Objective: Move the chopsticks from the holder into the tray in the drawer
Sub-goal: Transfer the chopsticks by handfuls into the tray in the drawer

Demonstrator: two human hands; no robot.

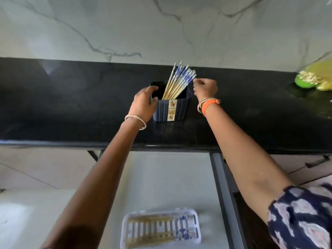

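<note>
Left hand (143, 103) is gripping the left wall of the dark holder (172, 108) on the black counter (71, 108). Chopsticks (177, 81) are leaning right inside it. Right hand (204, 88) is sitting just beside their tips, fingers curled; actual pinch can't be confirmed. Tray (159, 229) in the open drawer (161, 177) is already holding some chopsticks.

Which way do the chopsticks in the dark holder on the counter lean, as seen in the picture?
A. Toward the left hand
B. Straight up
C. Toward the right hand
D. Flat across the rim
C: the chopsticks stand in the holder with their blue-patterned tips slanting up toward the right hand, away from the left hand that holds the holder's side.
</note>
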